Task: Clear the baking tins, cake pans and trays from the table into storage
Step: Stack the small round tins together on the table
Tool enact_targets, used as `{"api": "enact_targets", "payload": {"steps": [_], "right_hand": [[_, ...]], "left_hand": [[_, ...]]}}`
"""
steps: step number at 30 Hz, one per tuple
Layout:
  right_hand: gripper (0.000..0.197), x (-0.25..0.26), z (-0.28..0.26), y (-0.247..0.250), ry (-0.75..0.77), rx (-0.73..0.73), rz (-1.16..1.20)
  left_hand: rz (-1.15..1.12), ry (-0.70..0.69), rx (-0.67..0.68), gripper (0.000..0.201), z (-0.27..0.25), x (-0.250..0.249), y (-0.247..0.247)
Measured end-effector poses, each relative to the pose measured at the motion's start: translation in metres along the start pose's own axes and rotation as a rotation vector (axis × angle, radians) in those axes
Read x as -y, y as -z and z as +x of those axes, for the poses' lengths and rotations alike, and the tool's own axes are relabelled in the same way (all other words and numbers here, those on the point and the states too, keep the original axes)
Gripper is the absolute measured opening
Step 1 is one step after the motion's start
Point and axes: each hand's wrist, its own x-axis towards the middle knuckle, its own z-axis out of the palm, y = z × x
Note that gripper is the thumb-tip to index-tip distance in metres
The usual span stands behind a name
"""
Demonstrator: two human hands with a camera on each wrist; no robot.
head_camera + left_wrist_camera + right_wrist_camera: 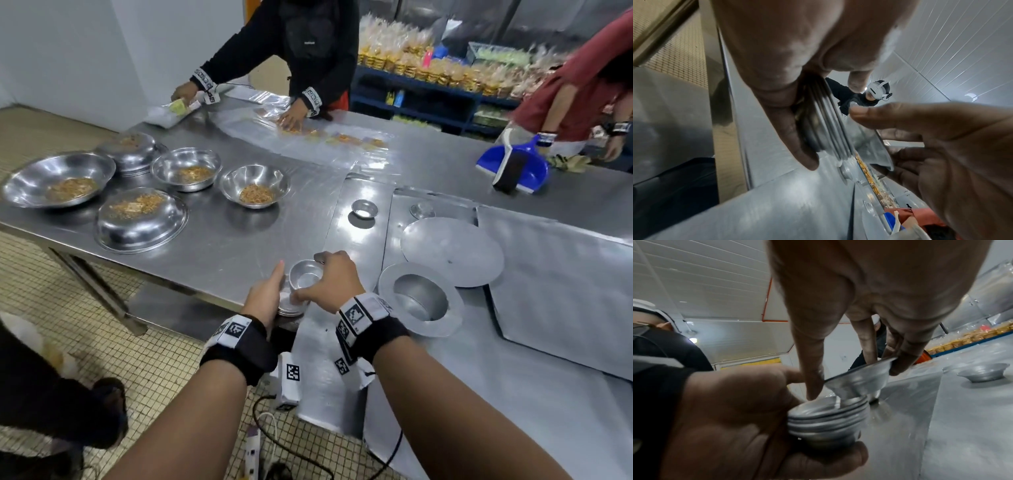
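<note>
My left hand (270, 294) grips a stack of small round aluminium tins (291, 306) at the table's near edge; the stack (828, 421) sits in its palm in the right wrist view. My right hand (318, 274) pinches one more small tin (303, 279) by the rim and holds it tilted, its base touching the top of the stack. That tin (859, 379) hangs between my thumb and fingers. In the left wrist view the stack (826, 126) lies edge-on under my thumb.
Further back stand a small tin (364, 209) and an upturned one (422, 209). A flat round disc (452, 251), a flanged ring pan (420, 299) and large flat trays (565, 291) lie to the right. Bowls with crumbs (255, 190) sit left. Two people work across the table near a blue dustpan (513, 164).
</note>
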Motion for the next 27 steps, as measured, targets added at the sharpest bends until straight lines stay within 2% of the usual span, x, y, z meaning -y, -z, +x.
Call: {"api": "enact_targets", "payload": {"steps": [2, 6, 7, 11, 14, 16, 19, 24, 27], "right_hand": [[0.093, 0.0, -0.009, 0.005, 0.041, 0.006, -0.016], [0.083, -0.003, -0.017, 0.011, 0.061, 0.022, -0.041], [0.081, -0.004, -0.018, 0.012, 0.057, 0.033, -0.04], [0.076, -0.01, -0.021, 0.022, 0.042, 0.031, -0.025], [0.099, -0.013, -0.025, 0.034, 0.035, 0.051, -0.025], [0.105, -0.013, -0.027, 0.045, 0.035, 0.058, -0.052], [0.099, -0.018, -0.028, 0.07, -0.006, 0.023, -0.074], [0.071, -0.044, -0.031, 0.117, -0.098, -0.076, -0.07], [0.065, -0.067, -0.03, 0.142, -0.141, -0.141, -0.122]], "left_hand": [[-0.013, -0.007, 0.034, 0.058, -0.013, -0.009, -0.011], [0.061, -0.034, 0.073, 0.014, -0.027, -0.017, -0.032], [0.093, -0.039, 0.073, 0.013, -0.026, -0.016, -0.036], [0.177, -0.069, 0.081, 0.029, -0.023, -0.014, -0.047], [0.194, -0.107, 0.106, 0.035, -0.023, -0.017, -0.055], [0.192, -0.12, 0.116, 0.037, -0.021, -0.019, -0.06], [0.172, -0.122, 0.132, 0.044, -0.02, -0.024, -0.069], [0.117, -0.103, 0.188, 0.024, -0.028, -0.031, -0.089], [0.099, -0.093, 0.225, 0.025, -0.031, -0.034, -0.104]]}}
